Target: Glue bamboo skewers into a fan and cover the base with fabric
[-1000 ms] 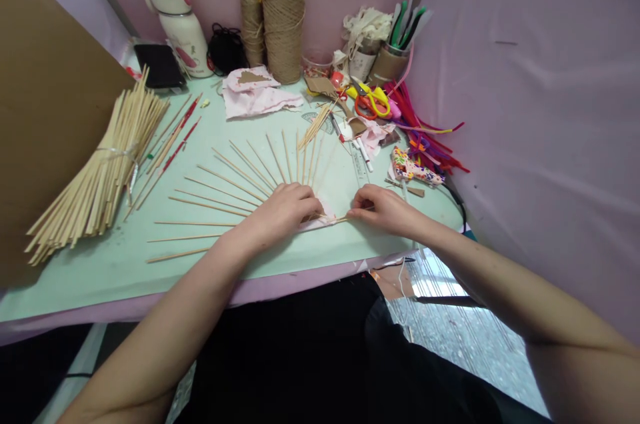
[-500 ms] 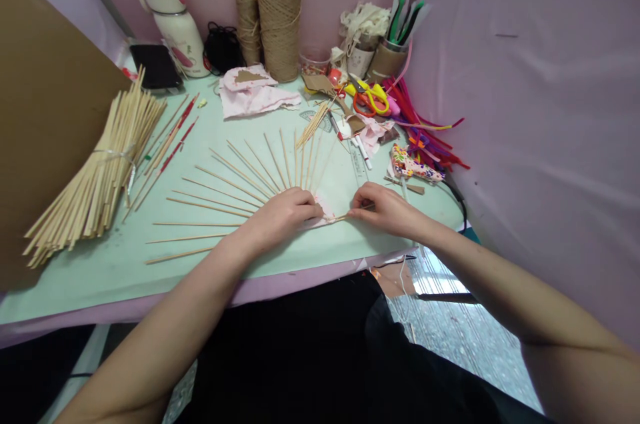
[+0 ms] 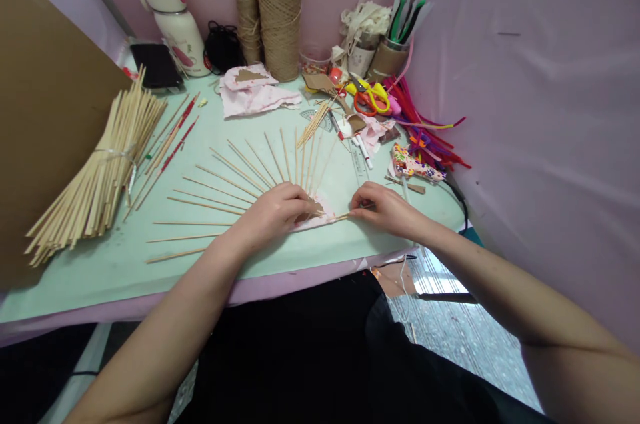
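Thin bamboo sticks (image 3: 230,183) spread like a fan from a small base (image 3: 327,211) with pink-white covering and a brown patch, flat on the table near its front edge. My left hand (image 3: 280,207) lies over the base, fingers bent and together, pressing on it; the palm hides much of it and the inner stick ends. My right hand (image 3: 380,207) pinches a thin bamboo stick (image 3: 342,216) between thumb and fingers, just right of the base. The stick's left end meets the base's right corner.
A tied bundle of sticks (image 3: 105,164) leans at the left by a cardboard sheet (image 3: 45,91). Along the back stand a bottle (image 3: 180,37), twine spools (image 3: 280,27) and tool cups (image 3: 387,61). Scissors (image 3: 370,99), pipe cleaners (image 3: 425,124) and a patterned glue gun (image 3: 417,164) lie right.
My left hand has slid slightly left and its fingers have drawn back, showing more of the base and its brown patch. My right hand has barely moved and still pinches the stick.
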Demonstrator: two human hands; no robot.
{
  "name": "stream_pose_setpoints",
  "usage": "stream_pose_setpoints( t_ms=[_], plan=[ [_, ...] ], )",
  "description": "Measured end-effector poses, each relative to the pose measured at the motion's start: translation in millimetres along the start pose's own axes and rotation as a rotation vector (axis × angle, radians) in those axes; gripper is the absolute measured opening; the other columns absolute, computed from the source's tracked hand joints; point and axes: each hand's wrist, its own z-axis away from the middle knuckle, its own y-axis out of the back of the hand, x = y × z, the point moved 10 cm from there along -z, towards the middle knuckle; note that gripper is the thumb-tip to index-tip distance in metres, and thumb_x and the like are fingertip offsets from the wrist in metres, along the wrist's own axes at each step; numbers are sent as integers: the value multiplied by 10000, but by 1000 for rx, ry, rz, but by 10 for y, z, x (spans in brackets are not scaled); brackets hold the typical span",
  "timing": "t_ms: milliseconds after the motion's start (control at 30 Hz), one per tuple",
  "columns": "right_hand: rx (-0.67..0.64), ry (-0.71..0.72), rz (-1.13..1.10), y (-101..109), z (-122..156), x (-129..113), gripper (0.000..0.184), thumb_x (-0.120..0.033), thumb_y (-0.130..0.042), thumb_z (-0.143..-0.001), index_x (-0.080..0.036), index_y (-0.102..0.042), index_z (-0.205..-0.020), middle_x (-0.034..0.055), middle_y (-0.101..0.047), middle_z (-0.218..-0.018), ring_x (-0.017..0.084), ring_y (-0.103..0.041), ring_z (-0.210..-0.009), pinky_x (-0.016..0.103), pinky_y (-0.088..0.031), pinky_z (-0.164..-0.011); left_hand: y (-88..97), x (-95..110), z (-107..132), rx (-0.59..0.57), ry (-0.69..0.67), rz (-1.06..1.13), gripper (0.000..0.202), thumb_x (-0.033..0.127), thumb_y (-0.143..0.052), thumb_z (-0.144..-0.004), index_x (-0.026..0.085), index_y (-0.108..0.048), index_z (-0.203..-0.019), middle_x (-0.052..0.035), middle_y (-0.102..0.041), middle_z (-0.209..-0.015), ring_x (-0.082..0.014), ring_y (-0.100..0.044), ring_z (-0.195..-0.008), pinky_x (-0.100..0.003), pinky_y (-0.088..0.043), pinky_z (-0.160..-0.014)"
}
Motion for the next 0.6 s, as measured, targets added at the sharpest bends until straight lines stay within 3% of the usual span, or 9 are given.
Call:
stream_pose_setpoints(
  t_ms=[267,600],
  plan=[
    [4,14,-4,-30,-20,-6,69,-256,-662,-843,-198,-644,-810,37,-603,-859,179,-581,-815,305,-430,-751,4,64,55,16,-61,-15,193,156,-548,-923,197,-735,-949,-63,-701,-948,-173,-634,-913,-305,-512,-796],
    [8,21,10,-32,-26,-22,69,-253,-664,-840,-202,-651,-796,35,-602,-836,183,-576,-810,305,-425,-734,-189,29,-24,-74,-37,-13,180,173,-549,-934,182,-729,-945,-72,-683,-931,-182,-601,-919,-316,-475,-809]
  ],
)
